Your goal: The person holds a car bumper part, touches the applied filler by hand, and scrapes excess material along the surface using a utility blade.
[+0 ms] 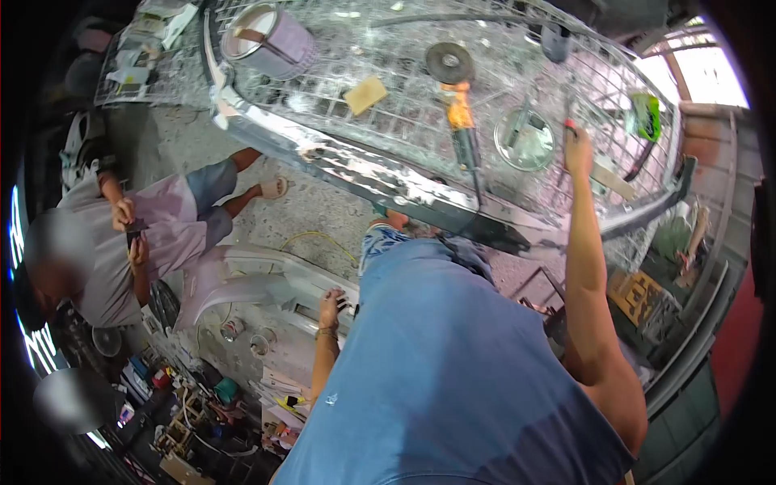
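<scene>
My right hand (577,153) reaches over the dusty wire-mesh table (404,56), closed on a thin tool with a red handle (570,124); its exact kind is unclear. Left of that hand lies a round lid (524,139) with pale paste and a thin stick on it. A flat pale bar (613,179) is just to its right. My left hand (330,309) hangs low at my side with loosely bent fingers and nothing visible in it. It is nearest a grey bumper-like panel (279,271); I cannot tell whether they touch.
A patchy sanded car bumper (380,170) runs along the table's near edge. On the mesh are an orange angle grinder (458,105), a yellow block (365,96), a large tin (268,42) and a green packet (646,115). Another person (153,218) is at the left, holding a small dark object.
</scene>
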Tool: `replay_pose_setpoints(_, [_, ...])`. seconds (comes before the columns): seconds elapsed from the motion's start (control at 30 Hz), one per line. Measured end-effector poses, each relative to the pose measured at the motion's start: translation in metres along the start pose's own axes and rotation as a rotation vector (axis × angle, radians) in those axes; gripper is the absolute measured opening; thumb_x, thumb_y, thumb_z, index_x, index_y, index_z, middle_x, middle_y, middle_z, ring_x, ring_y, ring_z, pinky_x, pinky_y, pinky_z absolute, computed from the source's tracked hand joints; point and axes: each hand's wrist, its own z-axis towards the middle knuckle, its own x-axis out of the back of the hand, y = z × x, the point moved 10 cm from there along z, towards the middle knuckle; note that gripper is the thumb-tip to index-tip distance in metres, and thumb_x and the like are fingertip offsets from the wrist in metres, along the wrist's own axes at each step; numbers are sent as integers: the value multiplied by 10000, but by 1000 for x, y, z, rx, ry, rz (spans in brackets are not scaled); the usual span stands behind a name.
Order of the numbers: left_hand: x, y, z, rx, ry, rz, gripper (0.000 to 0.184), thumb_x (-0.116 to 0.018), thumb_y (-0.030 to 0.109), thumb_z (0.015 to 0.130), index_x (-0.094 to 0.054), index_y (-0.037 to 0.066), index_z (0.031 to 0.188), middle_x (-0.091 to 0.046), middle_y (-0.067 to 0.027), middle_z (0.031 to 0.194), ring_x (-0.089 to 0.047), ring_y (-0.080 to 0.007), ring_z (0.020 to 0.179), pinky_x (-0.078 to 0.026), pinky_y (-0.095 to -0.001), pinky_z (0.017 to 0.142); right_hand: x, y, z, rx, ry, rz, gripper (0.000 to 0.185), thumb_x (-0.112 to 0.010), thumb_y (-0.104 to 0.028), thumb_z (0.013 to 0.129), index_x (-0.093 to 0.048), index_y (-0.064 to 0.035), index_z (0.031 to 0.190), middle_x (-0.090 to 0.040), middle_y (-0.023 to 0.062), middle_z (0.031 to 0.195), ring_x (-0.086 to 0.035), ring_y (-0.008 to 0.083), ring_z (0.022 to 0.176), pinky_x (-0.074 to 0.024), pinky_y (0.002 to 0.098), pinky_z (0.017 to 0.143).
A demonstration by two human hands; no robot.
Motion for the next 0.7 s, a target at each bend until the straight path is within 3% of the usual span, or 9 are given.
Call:
replay_pose_setpoints(0.1, [7,-21,1,53,18,-15,230,-611,293,922,-595,100,1046,-658,-53,947,-647,-196,834,-527,-333,695,11,26,9,159,28,331,334,-546,-257,943,-614,-4,1150,-670,178,1027,-641,325,920,-478,428,814])
replay_pose_setpoints(0.2, [4,-9,1,28,58,26,244,-607,274,905,-628,95,1070,-676,-52,939,-666,-183,782,-512,-298,673,53,13,-21,94,114,615,343,-556,-214,954,-588,8,1213,-666,115,1010,-625,227,863,-488,364,782])
replay_pose_setpoints(0.27, [1,3,10,16,45,28,263,-615,284,901,-627,93,1082,-674,-46,943,-665,-181,803,-506,-297,677,42,3,-48,-278,-99,1308,378,-545,-209,972,-524,-25,1302,-649,67,978,-600,163,822,-479,294,752])
replay_pose_setpoints(0.43, [-10,47,41,-84,-26,28,266,-628,315,894,-623,93,1039,-664,-34,929,-650,-164,825,-503,-296,708,41,-103,-107,-94,-381,929,367,-543,-200,978,-462,-65,1310,-612,37,893,-570,94,771,-470,240,666])
replay_pose_setpoints(0.5, [-9,65,49,-111,-45,43,247,-633,339,904,-635,115,1009,-670,-17,928,-642,-133,800,-491,-260,699,24,-182,-142,-57,-632,1071,333,-550,-233,974,-475,-86,1263,-609,28,938,-557,88,750,-472,224,646])
replay_pose_setpoints(0.53, [-8,73,54,-111,-50,17,247,-633,339,904,-635,115,1009,-670,-17,928,-642,-133,800,-491,-260,699,2,-204,-153,16,-790,966,334,-555,-248,973,-501,-88,1261,-603,13,951,-578,95,790,-481,225,669])
replay_pose_setpoints(0.6, [1,94,57,-200,-18,17,269,-620,348,920,-629,112,1050,-668,-14,946,-637,-117,801,-475,-240,688,-51,-245,-180,-20,-1146,767,384,-539,-218,989,-494,-26,1318,-606,45,1102,-541,137,1024,-445,267,875])
replay_pose_setpoints(0.63, [2,99,54,-194,-14,-18,269,-620,348,920,-629,112,1050,-668,-14,946,-637,-117,801,-475,-240,688,-80,-270,-186,119,-1217,774,360,-527,-207,1000,-500,-19,1307,-598,49,1128,-553,149,1006,-448,286,896])
replay_pose_setpoints(0.7, [6,116,41,-280,16,-80,304,-607,360,930,-620,104,1094,-665,-12,969,-633,-108,812,-469,-241,694,-90,-360,-196,799,-1043,467,349,-490,-224,1012,-482,-29,1302,-601,75,1069,-563,144,925,-451,324,833])
